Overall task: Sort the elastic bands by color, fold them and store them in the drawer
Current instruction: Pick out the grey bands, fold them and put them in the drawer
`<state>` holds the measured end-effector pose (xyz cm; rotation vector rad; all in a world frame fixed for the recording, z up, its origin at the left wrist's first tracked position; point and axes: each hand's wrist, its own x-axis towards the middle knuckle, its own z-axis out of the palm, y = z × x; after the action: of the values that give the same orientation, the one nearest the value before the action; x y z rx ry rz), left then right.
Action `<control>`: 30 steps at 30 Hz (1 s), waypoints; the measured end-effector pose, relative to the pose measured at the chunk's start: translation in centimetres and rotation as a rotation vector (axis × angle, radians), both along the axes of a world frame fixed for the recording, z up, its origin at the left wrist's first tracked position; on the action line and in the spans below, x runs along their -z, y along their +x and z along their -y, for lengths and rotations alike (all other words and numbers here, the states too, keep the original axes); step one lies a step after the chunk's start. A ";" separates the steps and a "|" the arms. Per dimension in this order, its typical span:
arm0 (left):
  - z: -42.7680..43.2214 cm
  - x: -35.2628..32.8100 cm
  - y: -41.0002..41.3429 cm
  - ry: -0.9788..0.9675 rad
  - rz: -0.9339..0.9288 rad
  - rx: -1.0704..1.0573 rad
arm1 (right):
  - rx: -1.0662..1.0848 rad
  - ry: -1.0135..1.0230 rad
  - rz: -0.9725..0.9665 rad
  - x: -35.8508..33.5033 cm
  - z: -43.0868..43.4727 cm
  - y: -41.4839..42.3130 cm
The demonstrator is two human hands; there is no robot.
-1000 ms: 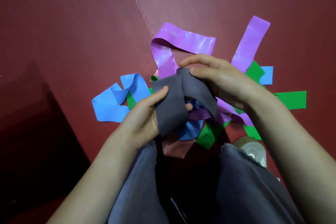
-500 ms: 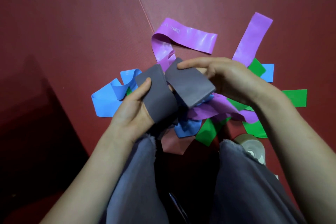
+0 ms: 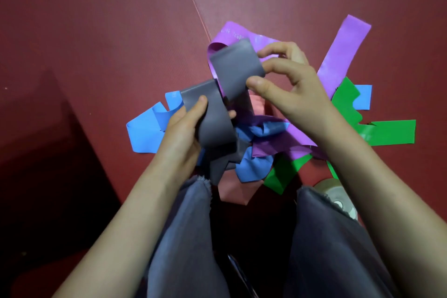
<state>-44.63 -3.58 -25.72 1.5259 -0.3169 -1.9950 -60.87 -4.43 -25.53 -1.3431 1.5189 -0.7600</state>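
Observation:
A grey elastic band [image 3: 235, 68] is held above a heap of bands on the red floor mat. My left hand [image 3: 183, 126] grips its lower loop with the thumb on top. My right hand [image 3: 287, 87] pinches its upper loop between thumb and fingers. Beneath them lie purple bands [image 3: 343, 53], blue bands [image 3: 145, 130], green bands [image 3: 389, 132] and a pink band [image 3: 235, 191], all tangled together. No drawer is in view.
My knees in grey trousers [image 3: 183, 237] fill the bottom of the view. A roll of tape [image 3: 336, 193] sits by the right knee. A seam [image 3: 193, 0] runs across the red mat [image 3: 96, 31]. A dark shadowed area lies at the lower left.
Both hands have pulled the grey band open and raised it; my right hand moved up and away with the upper loop while the left kept the lower loop.

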 end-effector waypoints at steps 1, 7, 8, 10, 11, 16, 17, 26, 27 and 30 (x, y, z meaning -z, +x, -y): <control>0.0 -0.1 -0.1 -0.026 0.033 0.000 | -0.002 -0.001 0.025 -0.1 0.0 0.2; -0.6 -0.3 -0.6 -0.119 0.221 0.078 | -0.021 0.019 0.117 -1.5 -0.1 2.2; -0.5 -0.4 -0.5 -0.113 0.221 0.070 | 0.007 0.004 0.130 -1.7 -0.1 2.2; -0.2 -0.3 -0.2 -0.106 0.220 0.030 | 0.103 0.005 0.196 -1.9 0.1 1.7; 0.1 -0.2 0.0 -0.112 0.222 0.005 | 0.149 0.033 0.258 -2.0 0.1 1.4; 0.7 -1.0 -0.4 -0.135 0.246 -0.029 | 0.142 0.391 0.650 -1.2 -0.9 3.6; 0.5 -1.2 -0.7 -0.125 0.228 -0.014 | 0.156 0.423 0.652 -0.9 -1.3 4.5; 0.3 -0.6 -0.4 0.030 0.118 -0.079 | 0.251 0.312 0.297 0.4 -1.9 7.1; 0.2 -0.4 -0.3 0.051 0.100 -0.095 | 0.237 0.313 0.279 0.4 -1.9 7.1; 0.3 -0.4 -0.3 0.089 0.050 -0.127 | 0.202 0.314 0.242 0.7 -2.2 6.8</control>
<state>-44.95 -3.91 -25.35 1.6118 -0.1494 -1.8961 -54.04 -2.24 -26.26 -0.8443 1.5184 -0.7428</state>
